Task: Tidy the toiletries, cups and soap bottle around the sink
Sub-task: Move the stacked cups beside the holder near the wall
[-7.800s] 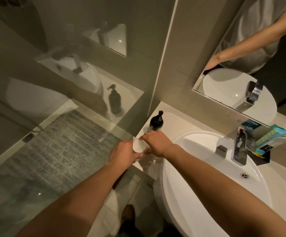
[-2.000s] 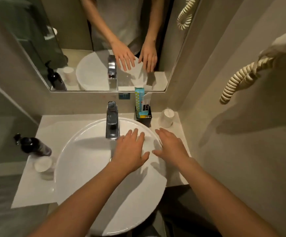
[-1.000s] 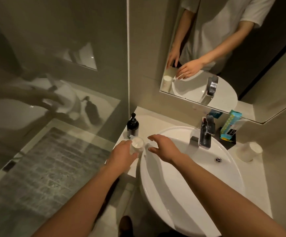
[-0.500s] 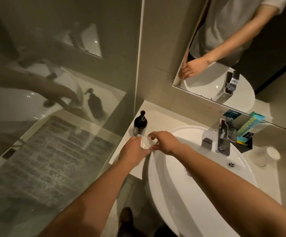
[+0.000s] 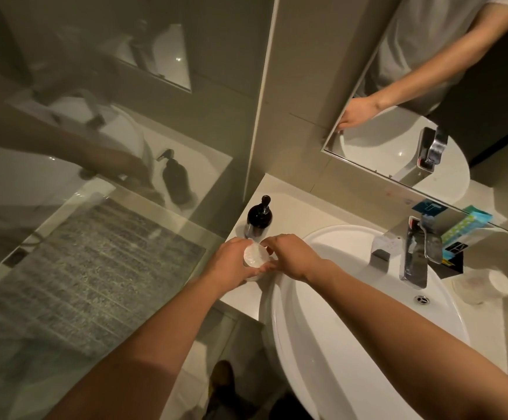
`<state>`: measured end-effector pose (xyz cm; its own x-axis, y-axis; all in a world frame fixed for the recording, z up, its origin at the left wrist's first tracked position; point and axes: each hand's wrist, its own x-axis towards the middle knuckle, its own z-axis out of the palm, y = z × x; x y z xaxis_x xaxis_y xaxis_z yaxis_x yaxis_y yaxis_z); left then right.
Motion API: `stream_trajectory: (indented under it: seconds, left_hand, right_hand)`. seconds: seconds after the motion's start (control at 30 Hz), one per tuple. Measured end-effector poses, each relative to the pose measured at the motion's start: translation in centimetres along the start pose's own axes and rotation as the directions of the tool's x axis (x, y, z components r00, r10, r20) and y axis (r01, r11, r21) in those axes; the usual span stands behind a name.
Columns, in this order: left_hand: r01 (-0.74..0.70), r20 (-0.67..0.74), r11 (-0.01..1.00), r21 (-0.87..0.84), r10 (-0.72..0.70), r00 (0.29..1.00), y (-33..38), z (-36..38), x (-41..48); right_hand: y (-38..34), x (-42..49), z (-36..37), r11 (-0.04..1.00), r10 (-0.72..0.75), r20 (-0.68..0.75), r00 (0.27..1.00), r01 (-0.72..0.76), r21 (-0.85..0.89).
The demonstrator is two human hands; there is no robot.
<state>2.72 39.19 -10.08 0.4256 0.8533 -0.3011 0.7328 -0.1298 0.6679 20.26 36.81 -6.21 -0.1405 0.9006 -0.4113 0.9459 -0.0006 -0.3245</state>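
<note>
Counter: pale vanity top in a tiled bathroom, with a round white basin set into it and a chrome tap at the back.
Room: mirror above the tap; glass shower screen on the left.
Cup: small white cup, wrapped in clear film, at the counter's left end just in front of the dark soap bottle.
Left hand: fingers curled around the cup's side, holding it.
Right hand: fingertips pinched at the cup's rim.
Far side: second white cup right of the basin; toiletry packets in a black holder behind the tap.
Unclear: whether the held cup rests on the counter; packet print too small to read.
</note>
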Motion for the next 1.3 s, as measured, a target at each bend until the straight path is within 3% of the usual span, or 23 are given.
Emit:
stream_trajectory:
  seconds: [0.17,0.5,0.93,1.3]
  left_hand:
    - [-0.019,0.019,0.999,-0.043,0.020,1.000,-0.6,-0.3,0.1]
    - [-0.038,0.033,0.992,-0.122,0.042,0.999,-1.9,-0.6,0.3]
    - [0.002,0.016,0.995,-0.102,0.000,1.000,-1.8,-0.6,-0.7]
    - [-0.208,0.001,0.978,-0.024,0.208,0.978,2.7,-5.8,-2.9]
  right_hand:
    - [-0.2,0.2,0.2,1.000,-0.009,0.007,1.000,0.009,0.023]
    - [-0.7,0.3,1.6,0.954,0.020,-0.007,1.000,-0.017,0.300]
    - [-1.0,-0.1,2.1,0.947,0.049,-0.015,0.999,-0.042,0.318]
    - [-1.5,-5.2,-2.6,0.936,0.002,-0.224,0.975,0.077,0.342]
